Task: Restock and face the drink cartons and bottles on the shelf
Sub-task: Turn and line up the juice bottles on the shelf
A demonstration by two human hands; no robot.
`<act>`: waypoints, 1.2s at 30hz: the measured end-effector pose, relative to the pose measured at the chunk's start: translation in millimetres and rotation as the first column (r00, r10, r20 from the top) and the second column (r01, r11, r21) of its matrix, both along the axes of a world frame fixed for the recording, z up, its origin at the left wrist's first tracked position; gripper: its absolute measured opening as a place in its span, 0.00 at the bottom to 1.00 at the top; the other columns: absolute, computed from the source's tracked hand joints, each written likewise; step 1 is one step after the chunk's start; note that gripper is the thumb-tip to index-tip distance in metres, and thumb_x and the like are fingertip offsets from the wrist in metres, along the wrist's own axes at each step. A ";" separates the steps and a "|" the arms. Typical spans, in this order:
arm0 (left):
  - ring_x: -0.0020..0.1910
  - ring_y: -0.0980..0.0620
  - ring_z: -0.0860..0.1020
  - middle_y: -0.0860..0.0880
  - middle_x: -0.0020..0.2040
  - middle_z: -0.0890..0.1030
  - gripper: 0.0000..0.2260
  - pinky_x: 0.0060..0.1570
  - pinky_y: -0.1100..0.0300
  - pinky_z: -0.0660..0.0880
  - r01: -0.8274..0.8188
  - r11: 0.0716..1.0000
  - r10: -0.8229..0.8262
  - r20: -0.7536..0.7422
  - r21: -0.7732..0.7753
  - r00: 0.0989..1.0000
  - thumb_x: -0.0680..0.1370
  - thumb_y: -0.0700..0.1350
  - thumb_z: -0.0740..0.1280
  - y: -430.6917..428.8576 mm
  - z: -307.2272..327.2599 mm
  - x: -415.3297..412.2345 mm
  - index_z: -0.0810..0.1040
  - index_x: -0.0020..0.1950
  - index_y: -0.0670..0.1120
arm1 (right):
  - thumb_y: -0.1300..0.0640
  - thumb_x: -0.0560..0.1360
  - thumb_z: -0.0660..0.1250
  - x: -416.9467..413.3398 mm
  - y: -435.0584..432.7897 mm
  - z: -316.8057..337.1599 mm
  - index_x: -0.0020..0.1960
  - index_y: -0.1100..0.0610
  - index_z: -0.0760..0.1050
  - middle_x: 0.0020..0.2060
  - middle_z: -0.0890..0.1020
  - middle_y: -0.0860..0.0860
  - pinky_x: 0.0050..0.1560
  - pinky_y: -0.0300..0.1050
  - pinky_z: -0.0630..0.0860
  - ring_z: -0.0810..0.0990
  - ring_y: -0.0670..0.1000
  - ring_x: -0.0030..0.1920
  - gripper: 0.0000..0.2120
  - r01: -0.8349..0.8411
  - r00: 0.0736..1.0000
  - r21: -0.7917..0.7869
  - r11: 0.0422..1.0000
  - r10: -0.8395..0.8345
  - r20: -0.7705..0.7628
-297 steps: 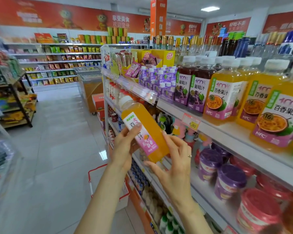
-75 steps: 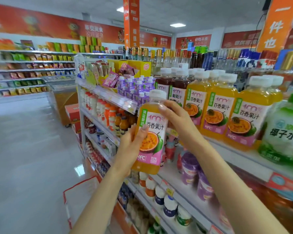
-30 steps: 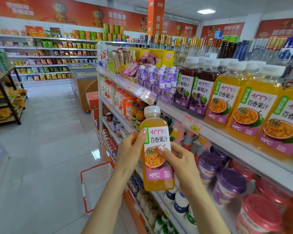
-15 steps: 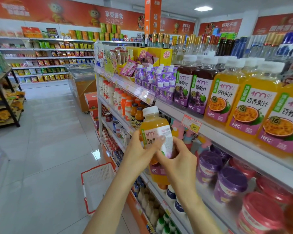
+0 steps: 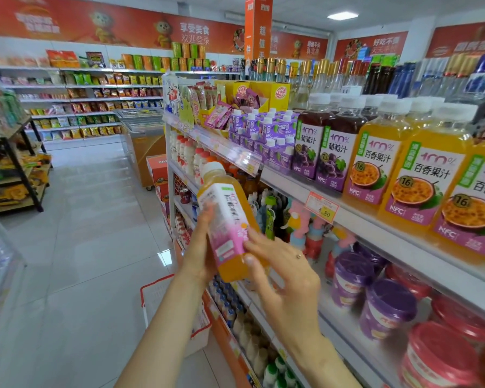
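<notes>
Well left of the held juice bottle (image 5: 227,217), across pale floor tiles: a chest freezer (image 5: 143,135) in front of wall racks of snack packets. Below and left of the held juice bottle, on the floor: a white basket (image 5: 157,280) with a red rim. Just left of it: the left-hand grip (image 5: 200,253), curled round the bottle's left side and carrying it. Hangs in the air in front of the shelving, on no shelf, tilted with the white cap up and to the left, orange liquid showing above and below the pink and white label. Just right of it, low down: the right-hand grip (image 5: 286,278), unclenched, fingers spread and nearly straight, thumb tip and forefinger tip touching the bottle's lower end, a ring (image 5: 298,256) on one finger. Up and right of the held juice bottle, on the top shelf (image 5: 375,228): purple cartons (image 5: 266,133) with white caps, then two dark grape juice bottles (image 5: 324,147), then a row of upright passion-fruit bottles (image 5: 420,175) with the same label, fronts turned outward. Right of it on the shelf edge: a red and yellow price tag (image 5: 321,206). Farther right and lower, one shelf down: purple cups (image 5: 387,309), then red cups (image 5: 437,357).
</notes>
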State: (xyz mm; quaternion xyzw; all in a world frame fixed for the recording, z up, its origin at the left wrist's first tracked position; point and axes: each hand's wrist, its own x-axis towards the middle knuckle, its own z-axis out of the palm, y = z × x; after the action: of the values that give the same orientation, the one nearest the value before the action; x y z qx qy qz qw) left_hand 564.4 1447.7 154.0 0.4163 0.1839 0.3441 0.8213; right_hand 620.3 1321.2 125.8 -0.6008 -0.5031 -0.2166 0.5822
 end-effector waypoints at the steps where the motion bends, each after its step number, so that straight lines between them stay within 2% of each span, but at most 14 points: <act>1: 0.42 0.47 0.84 0.44 0.45 0.84 0.49 0.38 0.52 0.81 0.015 0.999 -0.014 0.011 -0.042 1.000 0.41 0.65 0.80 4.0 -0.8 -1.5 0.75 0.58 0.47 | 0.48 0.77 0.63 0.3 -2.9 0.6 0.49 0.56 0.83 0.47 0.84 0.44 0.49 0.44 0.77 0.81 0.41 0.49 0.14 -0.005 1.000 0.071 0.997 0.006 -0.015; 4: 0.39 0.48 0.83 0.45 0.42 0.84 0.49 0.37 0.51 0.82 0.030 0.998 -0.027 0.049 -0.063 0.998 0.39 0.66 0.79 15.2 -4.8 -7.8 0.76 0.56 0.48 | 0.48 0.80 0.58 0.7 -9.5 5.2 0.42 0.54 0.83 0.36 0.83 0.43 0.39 0.46 0.74 0.81 0.44 0.40 0.19 -0.025 0.991 0.146 0.989 0.044 -0.126; 8: 0.37 0.48 0.83 0.45 0.42 0.84 0.47 0.35 0.52 0.82 0.083 0.995 -0.076 0.116 -0.053 0.990 0.41 0.66 0.79 20.4 -8.2 -13.5 0.77 0.55 0.47 | 0.49 0.80 0.57 1.9 -8.6 7.1 0.42 0.52 0.82 0.37 0.83 0.43 0.39 0.43 0.75 0.81 0.43 0.39 0.17 -0.039 0.986 0.131 0.991 0.059 -0.153; 10: 0.39 0.48 0.83 0.45 0.43 0.84 0.47 0.37 0.52 0.82 0.067 0.998 -0.067 0.063 -0.005 0.996 0.41 0.68 0.78 22.1 -8.2 -14.2 0.77 0.55 0.48 | 0.49 0.80 0.57 1.7 -7.5 7.3 0.42 0.52 0.82 0.39 0.83 0.44 0.39 0.41 0.75 0.81 0.42 0.39 0.17 -0.051 0.984 0.115 0.992 0.069 -0.166; 14: 0.41 0.47 0.84 0.46 0.43 0.85 0.44 0.36 0.54 0.81 0.051 0.978 -0.042 -0.049 0.202 0.998 0.43 0.66 0.79 17.7 8.6 -16.7 0.76 0.54 0.48 | 0.50 0.78 0.59 6.2 -6.1 16.3 0.42 0.52 0.82 0.38 0.84 0.44 0.39 0.48 0.79 0.83 0.45 0.40 0.15 -0.137 0.948 0.106 0.985 0.161 -0.273; 16: 0.45 0.47 0.83 0.50 0.44 0.85 0.33 0.37 0.58 0.80 -0.003 0.909 0.060 -0.122 0.417 0.991 0.52 0.62 0.77 14.6 19.9 -16.2 0.76 0.53 0.51 | 0.50 0.77 0.59 12.8 -4.3 31.1 0.42 0.53 0.82 0.37 0.84 0.44 0.39 0.47 0.79 0.82 0.46 0.39 0.14 -0.175 0.923 0.125 0.977 0.207 -0.325; 18: 0.47 0.52 0.82 0.52 0.47 0.83 0.25 0.40 0.62 0.78 -0.021 0.787 0.168 -0.181 0.616 0.969 0.59 0.56 0.77 10.5 27.9 -12.9 0.74 0.53 0.57 | 0.51 0.77 0.62 23.5 -1.6 50.3 0.46 0.52 0.81 0.39 0.84 0.45 0.42 0.50 0.79 0.82 0.47 0.40 0.10 -0.174 0.910 0.119 0.978 0.206 -0.359; 20: 0.49 0.59 0.79 0.57 0.50 0.79 0.24 0.44 0.65 0.76 -0.032 0.679 0.256 -0.195 0.734 0.947 0.63 0.52 0.79 5.2 30.0 -8.0 0.70 0.54 0.61 | 0.50 0.76 0.65 37.1 1.6 70.8 0.52 0.49 0.78 0.42 0.83 0.46 0.46 0.54 0.80 0.82 0.49 0.42 0.07 -0.164 0.889 0.042 0.986 0.166 -0.426; 22: 0.50 0.65 0.76 0.62 0.52 0.76 0.27 0.46 0.66 0.74 -0.074 0.582 0.366 -0.180 0.810 0.913 0.62 0.57 0.78 -1.3 29.2 -3.5 0.68 0.55 0.65 | 0.45 0.75 0.67 51.0 5.7 85.6 0.59 0.47 0.75 0.46 0.82 0.44 0.48 0.54 0.80 0.82 0.47 0.44 0.15 -0.165 0.875 -0.135 0.977 0.082 -0.477; 24: 0.51 0.63 0.75 0.61 0.52 0.75 0.30 0.47 0.62 0.75 -0.110 0.489 0.471 -0.156 0.865 0.868 0.61 0.60 0.78 -6.8 27.9 0.2 0.67 0.58 0.63 | 0.38 0.70 0.68 61.0 11.1 94.0 0.62 0.48 0.73 0.47 0.81 0.44 0.51 0.54 0.80 0.82 0.46 0.46 0.24 -0.171 0.883 -0.306 0.937 0.008 -0.469; 27: 0.51 0.57 0.75 0.56 0.55 0.76 0.32 0.46 0.57 0.76 -0.121 0.389 0.560 -0.130 0.913 0.818 0.63 0.56 0.78 -12.7 26.6 5.7 0.68 0.64 0.56 | 0.33 0.64 0.69 61.2 16.7 100.1 0.56 0.53 0.76 0.47 0.83 0.49 0.47 0.56 0.81 0.82 0.48 0.47 0.30 -0.218 0.864 -0.380 0.899 -0.003 -0.503; 30: 0.52 0.57 0.74 0.57 0.57 0.74 0.34 0.45 0.59 0.74 -0.124 0.327 0.604 -0.106 0.937 0.790 0.64 0.56 0.77 -20.6 27.0 8.7 0.67 0.66 0.55 | 0.39 0.67 0.72 58.0 20.7 106.2 0.48 0.51 0.79 0.45 0.83 0.51 0.39 0.52 0.83 0.83 0.49 0.46 0.18 -0.272 0.809 -0.327 0.905 0.032 -0.586; 32: 0.52 0.58 0.73 0.57 0.58 0.74 0.35 0.45 0.60 0.72 -0.127 0.298 0.620 -0.091 0.946 0.779 0.64 0.57 0.77 -24.1 27.8 10.2 0.66 0.67 0.54 | 0.43 0.69 0.73 58.6 22.7 112.8 0.47 0.52 0.80 0.43 0.84 0.51 0.39 0.50 0.83 0.83 0.49 0.43 0.14 -0.241 0.817 -0.326 0.914 0.010 -0.576; 36: 0.59 0.58 0.71 0.56 0.64 0.70 0.38 0.53 0.58 0.73 -0.029 0.396 0.474 -0.177 0.918 0.863 0.65 0.57 0.76 -18.5 34.3 7.0 0.62 0.70 0.56 | 0.45 0.68 0.75 66.0 21.5 130.8 0.43 0.56 0.80 0.40 0.85 0.53 0.37 0.52 0.82 0.85 0.53 0.40 0.15 -0.216 0.829 -0.322 0.922 -0.001 -0.559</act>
State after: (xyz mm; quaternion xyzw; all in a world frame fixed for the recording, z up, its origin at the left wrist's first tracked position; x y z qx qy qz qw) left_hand 571.4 1429.2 188.3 0.8135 0.2053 0.4148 0.3522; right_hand 686.3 1342.7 256.7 -0.7065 -0.3803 0.0976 0.5888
